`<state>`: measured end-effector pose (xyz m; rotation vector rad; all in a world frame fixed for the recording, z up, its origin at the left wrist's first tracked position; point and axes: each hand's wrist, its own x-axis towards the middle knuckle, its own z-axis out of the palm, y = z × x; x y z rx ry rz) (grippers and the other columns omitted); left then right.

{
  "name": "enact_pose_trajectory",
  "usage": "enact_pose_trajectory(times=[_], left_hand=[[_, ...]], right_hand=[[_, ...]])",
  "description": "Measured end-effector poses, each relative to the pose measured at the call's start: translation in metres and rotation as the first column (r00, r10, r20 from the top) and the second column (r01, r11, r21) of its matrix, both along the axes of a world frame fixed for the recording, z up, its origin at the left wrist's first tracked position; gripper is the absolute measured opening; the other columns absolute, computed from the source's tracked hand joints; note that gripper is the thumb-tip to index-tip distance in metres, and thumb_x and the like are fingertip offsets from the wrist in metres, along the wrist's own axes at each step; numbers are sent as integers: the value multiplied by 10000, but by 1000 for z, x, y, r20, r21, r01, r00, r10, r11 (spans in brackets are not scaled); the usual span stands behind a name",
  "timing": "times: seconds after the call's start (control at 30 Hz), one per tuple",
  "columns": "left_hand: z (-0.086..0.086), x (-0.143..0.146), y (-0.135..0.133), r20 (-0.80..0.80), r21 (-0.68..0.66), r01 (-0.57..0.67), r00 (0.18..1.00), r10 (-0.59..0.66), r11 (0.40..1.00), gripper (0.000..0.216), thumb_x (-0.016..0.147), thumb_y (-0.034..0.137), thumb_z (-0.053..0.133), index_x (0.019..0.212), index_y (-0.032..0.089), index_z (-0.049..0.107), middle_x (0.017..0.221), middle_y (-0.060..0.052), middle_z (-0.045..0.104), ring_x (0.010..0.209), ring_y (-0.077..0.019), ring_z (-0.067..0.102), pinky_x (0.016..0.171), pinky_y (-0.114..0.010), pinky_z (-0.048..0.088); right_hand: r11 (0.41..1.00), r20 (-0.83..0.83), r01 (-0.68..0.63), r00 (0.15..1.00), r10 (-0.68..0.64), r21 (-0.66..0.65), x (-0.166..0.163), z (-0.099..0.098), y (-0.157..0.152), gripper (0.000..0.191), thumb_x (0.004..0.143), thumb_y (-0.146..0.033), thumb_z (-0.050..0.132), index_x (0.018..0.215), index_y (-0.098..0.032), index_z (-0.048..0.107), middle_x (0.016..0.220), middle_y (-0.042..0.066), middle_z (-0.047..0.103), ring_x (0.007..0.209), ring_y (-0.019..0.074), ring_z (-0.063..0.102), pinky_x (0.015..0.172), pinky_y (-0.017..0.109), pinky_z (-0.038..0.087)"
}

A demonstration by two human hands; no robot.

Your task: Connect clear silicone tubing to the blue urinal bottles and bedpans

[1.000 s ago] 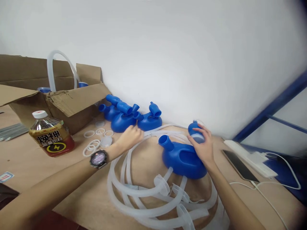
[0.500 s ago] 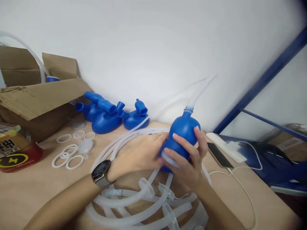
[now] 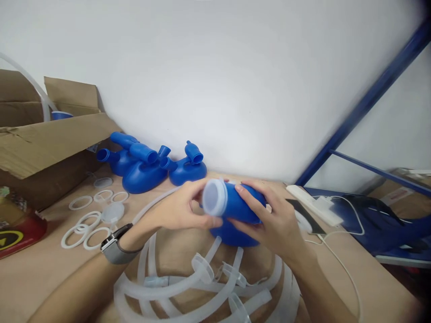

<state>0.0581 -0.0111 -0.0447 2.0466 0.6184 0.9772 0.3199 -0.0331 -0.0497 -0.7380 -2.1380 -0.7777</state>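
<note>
Holding the blue vessel (image 3: 240, 204) above the bench (image 3: 343, 278) took both hands. The right hand (image 3: 274, 222) was closed partway around its body, with fingers spread over the top and the thumb beneath. The left hand (image 3: 183, 206) curved in a C about the pale cap (image 3: 214, 197), its thumb at the lower edge; its fingertips were hidden behind.

Slipping looked the likeliest trouble: the rounded wall seemed smooth, so an uneven push from the left hand could have twisted the vessel out of the right hand's fingers. A sideways pull on the cap's edge could have tilted or loosened the cap. A drop would probably have struck the larger blue bottle (image 3: 232, 235) just below, or landed among the translucent hoses (image 3: 195, 287) looped in front, where something might have snagged.

The vessel lay on its side, its long axis running nearly level across the view and dipping slightly to the right. The capped end pointed left and toward the wearer; the opposite end pointed right and away, mostly covered by the right hand.
</note>
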Motion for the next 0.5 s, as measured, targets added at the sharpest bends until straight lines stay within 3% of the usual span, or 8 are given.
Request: enact_pose_trajectory(times=[0.1, 0.17, 0.27, 0.4, 0.5], left_hand=[[-1, 12, -7, 63, 72, -227, 973, 222, 971, 814, 803, 377, 826, 1528, 217, 493, 1260, -105, 717, 1002, -233, 723, 817, -323, 618], [-3, 21, -12, 68, 126, -359, 933, 352, 925, 683, 852, 460, 776, 1445, 190, 569, 1166, -100, 738, 925, -222, 718, 736, -304, 597], [-5, 29, -17, 22, 176, -502, 862, 506, 847, 426, 1019, 517, 540, 1238, 175, 668, 937, -51, 735, 786, -196, 680, 688, -311, 522], [-12, 30, -16, -27, 188, -548, 826, 562, 815, 430, 1109, 461, 326, 922, 205, 616, 736, 3, 628, 647, -169, 575, 626, -314, 410], [-18, 27, -12, -46, 190, -543, 827, 560, 818, 449, 1114, 450, 276, 874, 212, 571, 778, -23, 647, 682, -186, 590, 640, -326, 422]], right_hand=[[996, -5, 72, 997, -72, 49, 1, -2, 1, 537, 968, -290, 704, 1488, -311, 574, 1251, 125, 678, 1071, 288, 699, 867, 399, 590], [989, 9, 117, 993, -118, 96, -1, -4, 1, 518, 967, -292, 708, 1472, -321, 596, 1225, 119, 681, 1057, 286, 695, 869, 398, 581], [978, 38, 159, 986, -165, 133, -10, -11, -2, 474, 1004, -312, 659, 1473, -306, 593, 1199, 110, 700, 1049, 267, 687, 879, 381, 562], [972, 37, 185, 981, -192, 146, -22, -20, -4, 388, 1032, -350, 613, 1383, -190, 654, 1163, 137, 730, 1022, 267, 687, 825, 370, 531], [966, 33, 201, 977, -209, 166, -26, -25, -4, 374, 1016, -378, 647, 1335, -187, 681, 1160, 134, 746, 1009, 266, 693, 790, 366, 512]])
